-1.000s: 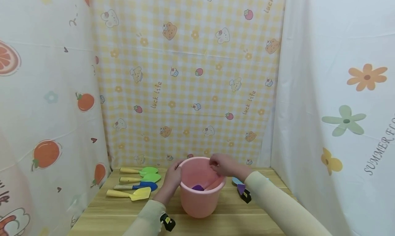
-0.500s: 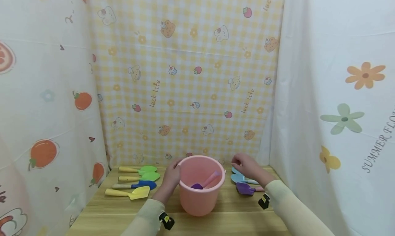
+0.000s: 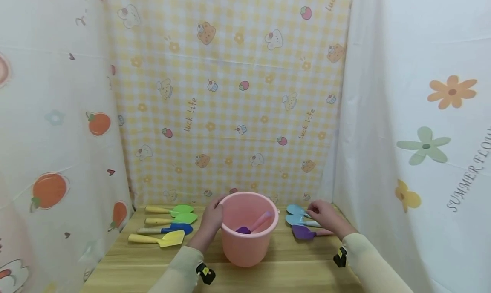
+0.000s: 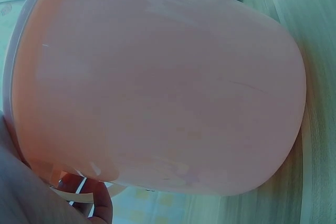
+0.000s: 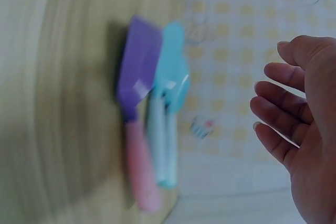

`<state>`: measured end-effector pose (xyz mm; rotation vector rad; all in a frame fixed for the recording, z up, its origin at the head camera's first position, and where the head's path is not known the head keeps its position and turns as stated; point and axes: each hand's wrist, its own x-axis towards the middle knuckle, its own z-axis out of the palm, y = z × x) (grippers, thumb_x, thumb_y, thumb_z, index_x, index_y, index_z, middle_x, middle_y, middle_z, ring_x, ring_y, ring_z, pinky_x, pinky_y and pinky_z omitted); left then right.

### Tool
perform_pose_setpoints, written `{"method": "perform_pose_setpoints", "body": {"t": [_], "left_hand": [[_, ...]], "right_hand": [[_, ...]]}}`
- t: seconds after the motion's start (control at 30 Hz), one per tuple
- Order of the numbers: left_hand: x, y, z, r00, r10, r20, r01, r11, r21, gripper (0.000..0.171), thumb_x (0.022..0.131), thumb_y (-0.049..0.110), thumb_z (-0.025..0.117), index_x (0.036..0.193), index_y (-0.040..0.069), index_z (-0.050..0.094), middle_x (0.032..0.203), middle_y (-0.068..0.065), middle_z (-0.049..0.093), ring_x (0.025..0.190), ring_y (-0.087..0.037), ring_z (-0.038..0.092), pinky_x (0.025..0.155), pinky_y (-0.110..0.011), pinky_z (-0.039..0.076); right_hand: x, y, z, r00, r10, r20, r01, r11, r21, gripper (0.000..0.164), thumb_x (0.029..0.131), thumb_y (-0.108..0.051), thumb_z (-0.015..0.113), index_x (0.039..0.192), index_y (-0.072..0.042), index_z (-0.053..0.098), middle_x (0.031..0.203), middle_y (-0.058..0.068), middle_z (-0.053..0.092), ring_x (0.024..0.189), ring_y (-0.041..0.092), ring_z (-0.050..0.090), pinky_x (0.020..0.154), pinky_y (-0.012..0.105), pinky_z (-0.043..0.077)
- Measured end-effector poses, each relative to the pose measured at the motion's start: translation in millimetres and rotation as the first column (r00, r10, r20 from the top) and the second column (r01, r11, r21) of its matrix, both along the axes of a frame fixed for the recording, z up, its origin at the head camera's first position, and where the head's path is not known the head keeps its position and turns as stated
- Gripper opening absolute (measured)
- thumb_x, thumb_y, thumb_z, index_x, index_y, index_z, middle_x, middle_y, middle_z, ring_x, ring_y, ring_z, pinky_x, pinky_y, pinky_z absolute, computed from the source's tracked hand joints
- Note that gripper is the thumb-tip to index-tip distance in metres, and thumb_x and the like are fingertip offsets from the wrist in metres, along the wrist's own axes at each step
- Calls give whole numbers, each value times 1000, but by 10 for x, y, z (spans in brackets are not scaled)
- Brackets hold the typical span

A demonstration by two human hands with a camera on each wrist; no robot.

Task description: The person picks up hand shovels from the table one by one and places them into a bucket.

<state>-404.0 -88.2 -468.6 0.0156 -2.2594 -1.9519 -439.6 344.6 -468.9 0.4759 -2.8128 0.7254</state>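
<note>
A pink bucket [image 3: 245, 248] stands upright on the wooden table. My left hand [image 3: 212, 218] grips its left rim; in the left wrist view, fingers [image 4: 102, 203] curl by the pale bail at the rim. Inside the bucket leans a purple toy shovel with a pink handle [image 3: 262, 222]. My right hand [image 3: 326, 214] is over the handles of two light blue shovels [image 3: 294, 220] on the right. With nothing in its grasp, its fingers are spread and slightly bent in the right wrist view. Nearer me lies another purple shovel [image 5: 140, 59] with a pink handle.
Left of the bucket lie several toy shovels in a column: two green-bladed ones [image 3: 186, 218], a blue one [image 3: 182, 228] and a yellow one [image 3: 172, 238]. Patterned cloth [image 3: 230, 114] hangs behind the table, with white curtains [image 3: 368, 114] on both sides.
My right hand has left the bucket's inside, where the purple shovel now leans, and moved right and down over the blue shovels. My left hand stays on the rim.
</note>
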Motion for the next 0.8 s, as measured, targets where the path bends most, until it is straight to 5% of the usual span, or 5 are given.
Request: {"method": "perform_pose_setpoints", "body": {"t": [0.27, 0.47, 0.8], "left_hand": [[13, 3, -5, 1000, 7, -5, -7, 1000, 7, 46, 116, 20, 42, 156, 15, 64, 156, -17, 62, 138, -42, 62, 110, -60, 56], [21, 3, -15, 1000, -4, 6, 4, 1000, 17, 46, 116, 20, 41, 157, 16, 62, 158, -19, 60, 139, -43, 61, 111, -61, 55], [32, 12, 12, 1000, -3, 12, 3, 1000, 9, 47, 116, 22, 42, 159, 16, 61, 158, -18, 60, 138, -42, 62, 110, -60, 56]], "right_hand": [[-23, 317, -286, 1000, -8, -19, 10, 988, 152, 27, 93, -23, 88, 106, -1, 80, 101, 13, 76, 93, 33, 70, 89, 57, 60], [-57, 466, -537, 997, 23, -69, -6, 974, 228, 34, 84, -24, 95, 106, -2, 81, 93, 8, 72, 85, 28, 65, 83, 55, 57], [-51, 477, -745, 994, -1, -106, 32, 956, 291, 15, 93, -19, 88, 100, -7, 82, 87, 0, 67, 80, 26, 61, 77, 53, 55]]}}
